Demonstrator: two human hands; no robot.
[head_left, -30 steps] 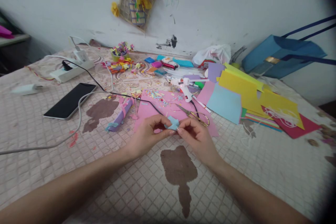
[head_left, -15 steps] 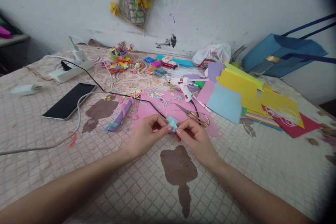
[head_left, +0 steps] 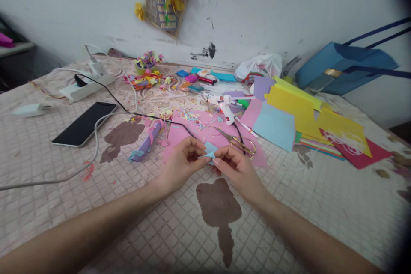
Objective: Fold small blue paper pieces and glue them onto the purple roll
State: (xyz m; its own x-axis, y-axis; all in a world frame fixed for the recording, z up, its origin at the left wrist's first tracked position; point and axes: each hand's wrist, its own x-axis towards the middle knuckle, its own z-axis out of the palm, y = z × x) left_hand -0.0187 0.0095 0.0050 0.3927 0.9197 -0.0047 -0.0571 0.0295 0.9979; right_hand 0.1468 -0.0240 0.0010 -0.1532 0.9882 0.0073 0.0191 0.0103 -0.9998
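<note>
A small piece of light blue paper [head_left: 210, 148] is pinched between both hands over the near edge of a pink sheet [head_left: 192, 130]. My left hand [head_left: 183, 160] grips its left side with thumb and fingers, and my right hand [head_left: 234, 165] holds the right side. The paper looks folded, its near flap under the thumbs; the fingertips hide part of it. Just beyond my right hand, gold-handled scissors [head_left: 238, 140] lie on the pink sheet. A white glue gun [head_left: 226, 109] rests behind them. To the left lies a rolled purple paper piece [head_left: 149, 140] with pink and blue bits.
A black phone [head_left: 85, 124], a power strip [head_left: 86, 87] and cables [head_left: 96, 137] occupy the left. Yellow sheets [head_left: 292, 107], a light blue sheet [head_left: 274, 126] and a red sheet [head_left: 369, 154] spread over the right. Paper scraps [head_left: 195, 120] litter the middle, and a blue bag [head_left: 343, 68] stands at the back right.
The light blue paper has changed shape between my fingers: its near part now looks folded over, with more of the far part showing. Both hands stay in nearly the same place.
</note>
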